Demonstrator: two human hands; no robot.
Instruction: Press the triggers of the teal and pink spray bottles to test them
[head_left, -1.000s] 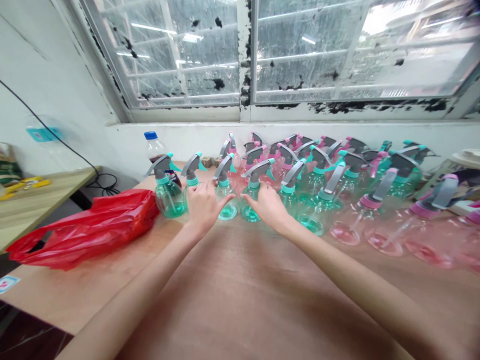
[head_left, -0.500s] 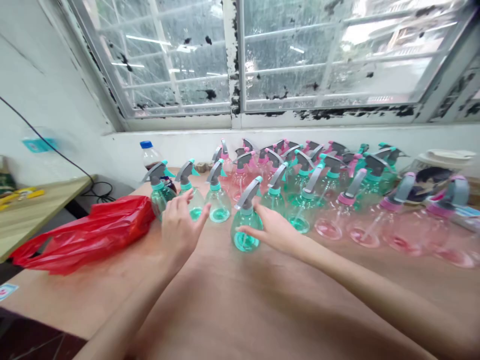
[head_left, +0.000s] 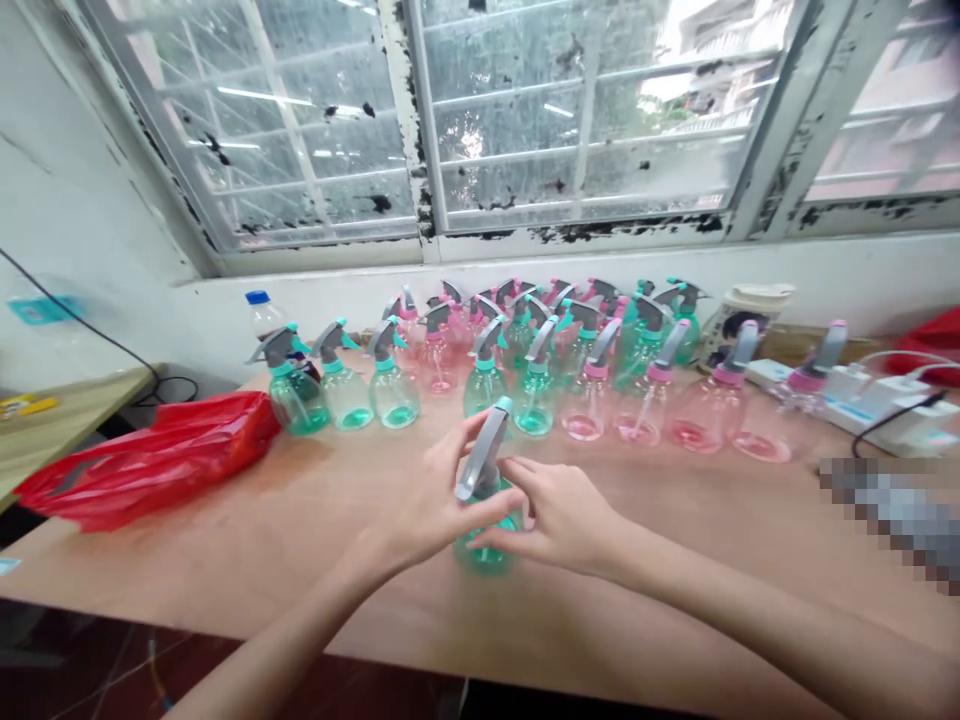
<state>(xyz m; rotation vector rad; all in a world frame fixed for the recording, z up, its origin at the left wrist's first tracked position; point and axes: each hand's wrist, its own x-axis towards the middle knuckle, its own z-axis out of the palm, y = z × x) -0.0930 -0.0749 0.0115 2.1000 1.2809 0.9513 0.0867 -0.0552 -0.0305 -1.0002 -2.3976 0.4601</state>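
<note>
Half a second ago only the right hand (head_left: pixel 570 515) was on the green spray bottle (head_left: pixel 484 455), and the left hand (head_left: pixel 442 490) was off to its side with spread fingers. Now both grip it: the left hand curls around the grey spray head and neck, its thumb across the front, while the right hand pinches the body just below, thumb also in front. The bottle has come away from the others, nearer the person, upright with its head slightly tilted; whether its base touches the bench (head_left: pixel 420 615) I cannot tell. The view has swung rightward, bringing one white power strip (head_left: pixel 862 405) into sight, well off to the right of the right hand, with one pixelated object on its near side.

Counted by place: one bottle in the hands; beyond the left hand and to its left, three green bottles (head_left: pixel 349 405) in a row; straight beyond the hands, two green bottles (head_left: pixel 534 400); beyond the right hand and to its right, four pink bottles (head_left: pixel 643 415). Behind these stands a mixed pink and green cluster (head_left: pixel 437 365), too overlapped to count. Far left of the left hand lie one red plastic bag (head_left: pixel 150 460) and, behind it, one blue-capped bottle (head_left: pixel 264 318).
</note>
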